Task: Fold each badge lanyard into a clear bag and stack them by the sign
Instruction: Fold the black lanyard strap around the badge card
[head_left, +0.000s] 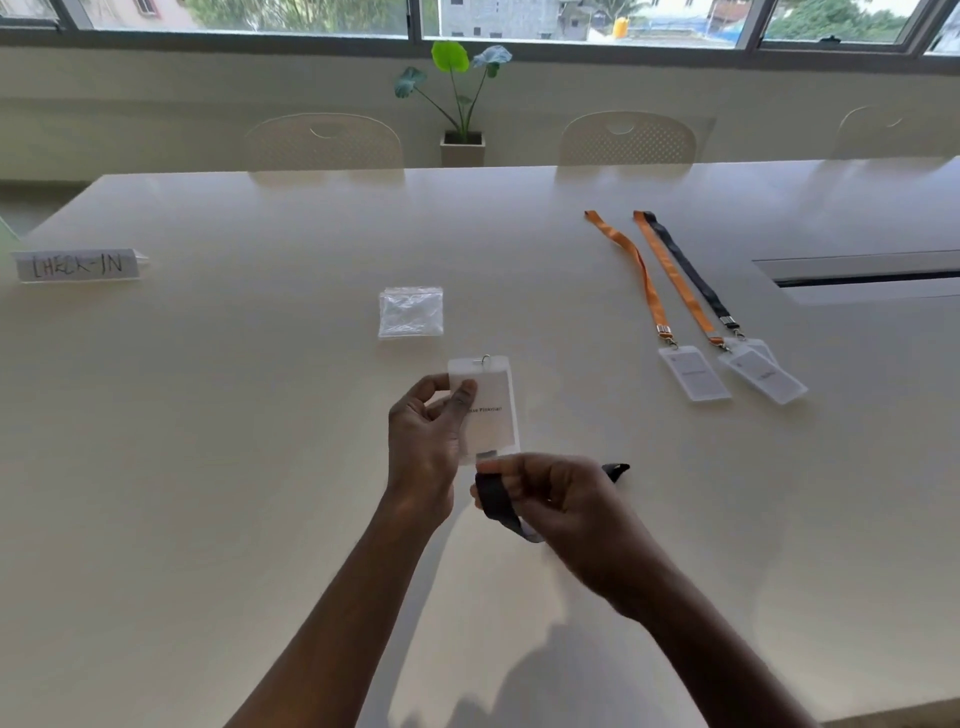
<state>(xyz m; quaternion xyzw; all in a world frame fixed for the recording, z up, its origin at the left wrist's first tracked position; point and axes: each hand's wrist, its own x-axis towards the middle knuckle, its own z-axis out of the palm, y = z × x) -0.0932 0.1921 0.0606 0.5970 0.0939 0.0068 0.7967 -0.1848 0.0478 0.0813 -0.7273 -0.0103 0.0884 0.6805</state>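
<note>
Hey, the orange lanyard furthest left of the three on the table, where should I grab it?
Probably pinch the metal clip where the orange lanyard meets its badge holder, coming down from above at the near end. Strap and holder both lie flat on the table; the clip looks like the one raised, stiff part, and lifts both together.

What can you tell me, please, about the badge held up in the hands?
The badge is a clear, frosted plastic sleeve with a white card inside bearing one printed line, partly hidden. A metal hook sits at its top edge. It is held upright above the table, the left hand pinching its left side; the right hand just below grips a black strap.
</note>
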